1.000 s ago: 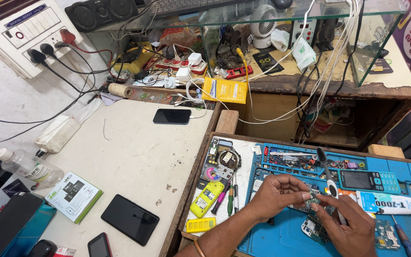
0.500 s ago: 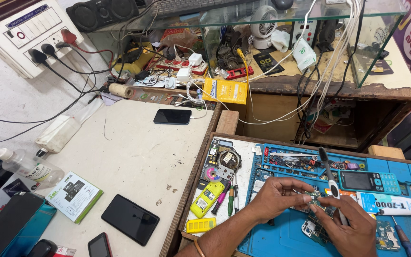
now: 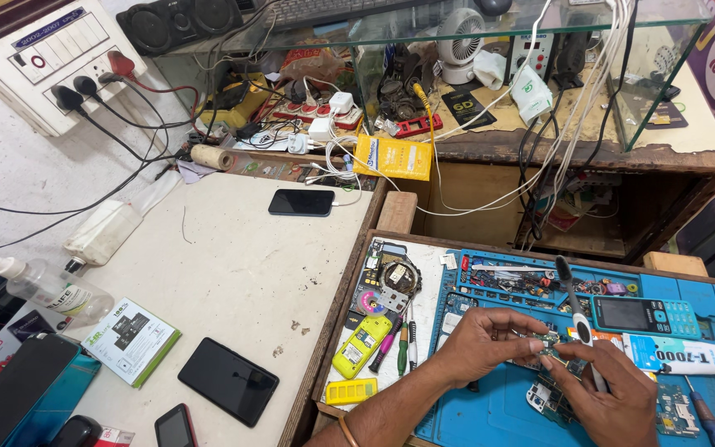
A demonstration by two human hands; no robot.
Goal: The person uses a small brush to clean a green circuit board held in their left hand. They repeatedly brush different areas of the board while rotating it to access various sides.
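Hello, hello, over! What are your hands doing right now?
Left hand pinching small circuit board over blue mat. Right hand holding brush against it. Teal keypad phone and white tube lie close behind.

left hand (image 3: 486, 343) shifted slightly right, onto circuit board (image 3: 549, 341)

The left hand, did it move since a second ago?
Yes, a little. The left hand has slid right along the blue mat, closer to the teal keypad phone, and now pinches the small circuit board beside the right hand.
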